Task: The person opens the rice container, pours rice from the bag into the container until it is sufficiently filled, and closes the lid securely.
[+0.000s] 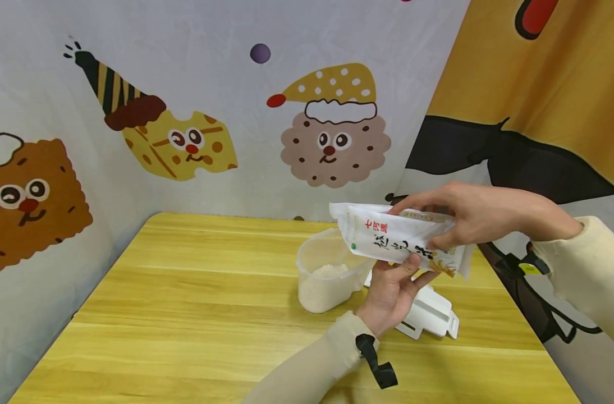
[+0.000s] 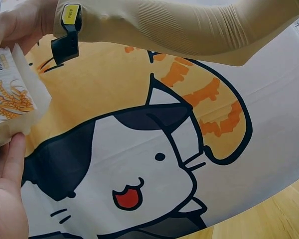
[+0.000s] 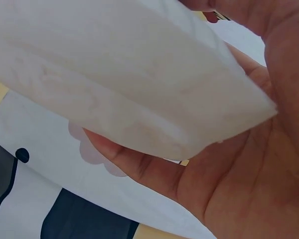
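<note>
Bag [image 1: 383,233], white with printed characters, lies in both your hands in the head view, tilted so its left end dips toward the rim of a translucent container [image 1: 309,269]; whether they touch, you cannot tell from here. Your right hand [image 1: 476,213] grips it from above, fingers partly curled over the top, thumb against the printed front. Your left hand [image 1: 386,294] holds the lower edge from below, fingers slightly spread, one fingertip on the front. The container stands just left of your left hand, with pale grains [image 1: 331,271] inside. A white plastic piece [image 1: 430,314] lies just right of that hand on the wood-patterned surface [image 1: 186,292].

In the left wrist view, the bag's end, printed with golden ears of grain, sits at the far left between your right hand above and your left fingers below. A cartoon cat backdrop [image 2: 134,164] fills the space behind.

In the right wrist view, the bag's pale, plain side slants across your right palm, between thumb and fingers.
</note>
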Tool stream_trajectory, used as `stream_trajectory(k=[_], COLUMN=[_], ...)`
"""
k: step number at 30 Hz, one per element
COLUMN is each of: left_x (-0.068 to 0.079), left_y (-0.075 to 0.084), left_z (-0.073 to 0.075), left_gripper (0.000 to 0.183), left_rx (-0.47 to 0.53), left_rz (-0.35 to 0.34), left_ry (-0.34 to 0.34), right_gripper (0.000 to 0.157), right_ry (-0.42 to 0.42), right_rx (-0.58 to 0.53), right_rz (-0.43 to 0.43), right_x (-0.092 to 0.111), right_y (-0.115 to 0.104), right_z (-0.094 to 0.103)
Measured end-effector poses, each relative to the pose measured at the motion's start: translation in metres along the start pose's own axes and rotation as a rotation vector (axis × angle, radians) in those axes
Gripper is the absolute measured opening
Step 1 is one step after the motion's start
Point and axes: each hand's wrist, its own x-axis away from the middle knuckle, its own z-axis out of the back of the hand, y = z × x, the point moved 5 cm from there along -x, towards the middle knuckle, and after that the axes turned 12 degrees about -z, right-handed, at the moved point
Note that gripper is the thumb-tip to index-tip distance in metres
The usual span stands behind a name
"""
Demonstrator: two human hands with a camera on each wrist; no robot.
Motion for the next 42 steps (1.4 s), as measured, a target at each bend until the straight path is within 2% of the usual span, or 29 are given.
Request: stream_trajectory(k=[14, 42], left_x=[-0.0008, 0.0005], left_y=[0.0020, 0.0011], left_z=[-0.0006, 0.0001], left_gripper=[0.031, 0.033], left_rx=[-0.006, 0.003], left_rz=[-0.002, 0.010], left_ry=[-0.004, 0.018], right_gripper=[0.063, 0.063], right_ry=[0.026, 0.023], right_rx=[0.048, 0.050], right_rz=[0.029, 0.023], right_x=[-0.0008, -0.0017], right_y=[-0.0025, -0.0040], right_z=[0.0018, 0.0017])
